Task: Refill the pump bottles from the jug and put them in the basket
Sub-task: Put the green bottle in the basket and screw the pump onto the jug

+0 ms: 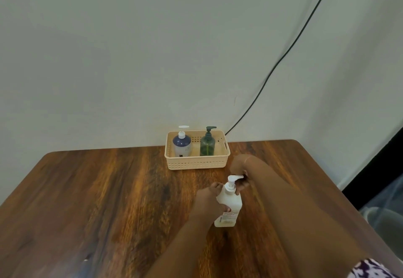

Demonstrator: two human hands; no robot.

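white bottle (227,203) label: unreadable | table (109,190): cut off below | cable (281,58): cut off above

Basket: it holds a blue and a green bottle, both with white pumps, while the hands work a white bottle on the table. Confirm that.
Not quite: the head view shows only the blue bottle has a white pump; the pump on the green bottle is dark. Both stand in the basket; the left hand grips the white bottle on the table, the right hand its pump.

Both forearms are bare. A sleeve (370,269) in purple-and-white print (pattern blurred) shows on the right arm, beyond the table's (98,190) right edge. A thin pale band (247,159) circles the right hand's (238,170) wrist.
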